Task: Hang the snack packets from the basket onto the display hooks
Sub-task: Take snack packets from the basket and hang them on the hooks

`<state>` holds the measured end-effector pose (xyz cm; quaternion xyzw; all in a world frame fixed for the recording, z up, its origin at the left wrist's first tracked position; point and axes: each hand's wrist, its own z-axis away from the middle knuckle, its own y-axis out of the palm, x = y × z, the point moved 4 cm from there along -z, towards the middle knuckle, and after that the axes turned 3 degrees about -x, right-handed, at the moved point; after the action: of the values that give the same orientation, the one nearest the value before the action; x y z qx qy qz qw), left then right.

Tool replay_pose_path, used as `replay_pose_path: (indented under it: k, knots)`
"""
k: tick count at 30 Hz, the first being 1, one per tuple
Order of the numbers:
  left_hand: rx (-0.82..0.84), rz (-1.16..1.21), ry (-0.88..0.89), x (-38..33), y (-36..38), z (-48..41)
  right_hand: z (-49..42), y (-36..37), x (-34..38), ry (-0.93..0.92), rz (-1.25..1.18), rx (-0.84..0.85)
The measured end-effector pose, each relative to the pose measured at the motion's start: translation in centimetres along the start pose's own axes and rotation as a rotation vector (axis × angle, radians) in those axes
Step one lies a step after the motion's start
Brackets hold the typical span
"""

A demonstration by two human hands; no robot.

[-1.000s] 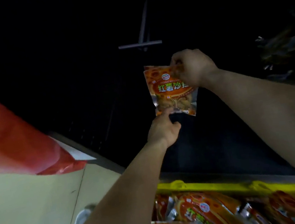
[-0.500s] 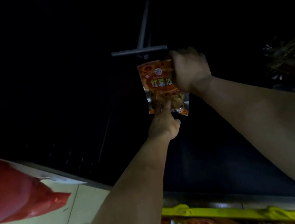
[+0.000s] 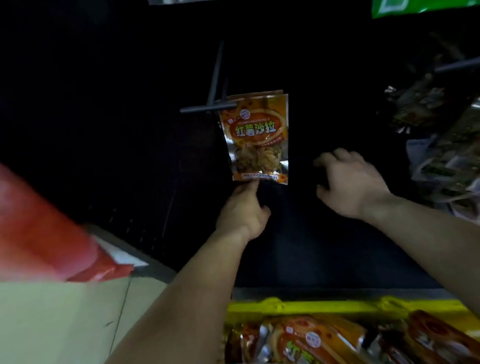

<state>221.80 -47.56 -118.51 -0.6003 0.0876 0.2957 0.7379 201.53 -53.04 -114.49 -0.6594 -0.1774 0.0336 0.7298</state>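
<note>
Blurry red bag (image 3: 6, 214) and pale floor tiles (image 3: 38, 333) sat way left of the left hand (image 3: 241, 209). Its straight forefinger touched the bottom edge of the snack packet (image 3: 257, 139) just above it, marked "HONGSHUSHALA 红薯沙拉", hung on the display hook (image 3: 212, 105). The right hand (image 3: 350, 184) was beside it, fingers spread, gripping nothing. The yellow basket (image 3: 311, 304) was below both.

Red bag (image 3: 16, 219) blurred — basket (image 3: 311, 306) cut off below.
</note>
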Motion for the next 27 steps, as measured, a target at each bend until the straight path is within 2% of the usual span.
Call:
replay_pose_path:
  k: [9,13,16,19,22,27]
  knots:
    - [-0.029,-0.021,-0.018,-0.6,-5.1,16.3,15.2,-4.3,0.7,0.002,-0.055,0.071]
    - [-0.031,-0.009,-0.01,-0.1,-3.8,23.3,21.6,-5.0,-0.3,0.007,-0.109,0.05]
    - [0.081,-0.062,-0.015,1.0,-0.8,26.7,25.1,-3.2,-1.5,0.032,-0.157,0.131]
    - [0.2,-0.127,-0.061,2.6,2.2,28.5,27.5,-0.3,-2.3,0.107,-0.244,0.262]
    - [0.251,-0.153,-0.094,4.2,3.8,28.6,28.7,2.9,-2.2,0.138,-0.283,0.371]
    - [0.263,-0.196,-0.147,6.2,4.2,25.8,28.3,6.6,-1.1,0.154,-0.357,0.382]
